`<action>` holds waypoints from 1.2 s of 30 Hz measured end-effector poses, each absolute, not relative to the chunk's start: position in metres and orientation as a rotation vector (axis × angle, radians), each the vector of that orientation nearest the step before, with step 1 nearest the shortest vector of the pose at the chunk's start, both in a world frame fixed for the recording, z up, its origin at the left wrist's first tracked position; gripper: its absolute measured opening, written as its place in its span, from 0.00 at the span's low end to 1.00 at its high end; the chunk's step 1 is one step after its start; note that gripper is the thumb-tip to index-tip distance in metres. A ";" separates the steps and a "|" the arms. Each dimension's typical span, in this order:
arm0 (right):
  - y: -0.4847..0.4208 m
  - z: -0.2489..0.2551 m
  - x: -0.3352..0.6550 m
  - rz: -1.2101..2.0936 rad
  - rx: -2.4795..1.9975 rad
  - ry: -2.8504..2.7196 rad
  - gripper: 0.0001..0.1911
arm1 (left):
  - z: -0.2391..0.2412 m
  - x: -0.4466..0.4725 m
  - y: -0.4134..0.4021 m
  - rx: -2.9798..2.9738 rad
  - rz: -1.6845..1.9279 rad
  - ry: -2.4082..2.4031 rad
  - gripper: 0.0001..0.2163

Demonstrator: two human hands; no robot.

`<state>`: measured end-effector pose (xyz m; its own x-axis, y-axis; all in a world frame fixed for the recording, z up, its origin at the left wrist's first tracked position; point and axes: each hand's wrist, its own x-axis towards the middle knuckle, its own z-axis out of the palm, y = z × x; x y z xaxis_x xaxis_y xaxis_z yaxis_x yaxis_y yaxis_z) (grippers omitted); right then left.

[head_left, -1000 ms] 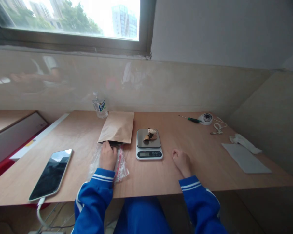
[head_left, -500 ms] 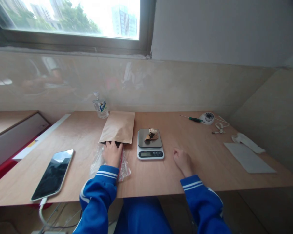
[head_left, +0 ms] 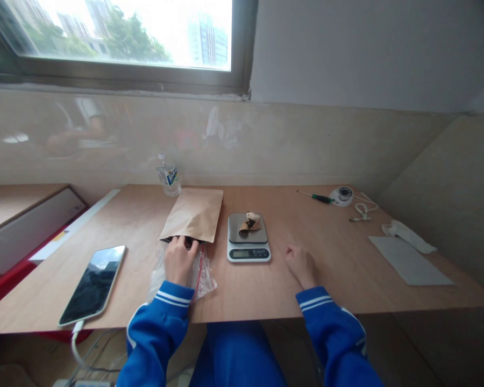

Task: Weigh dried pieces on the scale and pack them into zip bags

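Observation:
My left hand (head_left: 179,262) reaches into the open mouth of a brown paper bag (head_left: 196,215) lying flat, its fingertips hidden inside. Beneath that wrist lies a clear plastic zip bag (head_left: 205,279) with a red strip. To the right, a white digital kitchen scale (head_left: 230,257) bears several curled, brown-and-pale dried pieces (head_left: 252,221) on its metal plate. My right hand (head_left: 301,264) rests on the table right of the scale, fingers curled into a loose fist, with nothing visible in it.
A phone (head_left: 93,285) on a white cable lies at the left. Behind the paper bag stands a plastic bottle (head_left: 170,180). A green-handled screwdriver (head_left: 320,198), a small white camera (head_left: 342,196), a coiled cable (head_left: 363,211) and a white sheet (head_left: 409,260) lie at the right.
My left hand has shifted slightly left and toward me, and the paper bag's mouth has moved the same way. My right hand and the pieces on the scale stay put.

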<state>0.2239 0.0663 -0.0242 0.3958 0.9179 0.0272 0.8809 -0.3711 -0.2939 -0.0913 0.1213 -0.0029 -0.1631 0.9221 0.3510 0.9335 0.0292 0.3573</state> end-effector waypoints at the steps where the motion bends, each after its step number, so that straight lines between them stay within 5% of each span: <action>1: 0.066 -0.025 0.224 0.206 -2.394 -1.582 0.13 | -0.002 -0.091 0.125 -2.021 -0.870 -2.276 0.14; 13: 0.069 -0.029 0.226 0.180 -2.399 -1.561 0.13 | 0.063 -0.116 0.155 -2.801 -0.310 -2.047 0.08; 20: 0.067 -0.028 0.225 0.180 -2.397 -1.579 0.12 | 0.089 -0.075 0.097 -3.754 -1.021 -1.780 0.21; 26: 0.067 -0.025 0.224 0.221 -2.390 -1.571 0.12 | 0.039 -0.040 0.127 -3.180 -1.478 -1.892 0.17; 36: 0.068 -0.028 0.225 0.178 -2.408 -1.584 0.12 | 0.039 -0.012 0.152 -2.923 -1.164 -1.778 0.21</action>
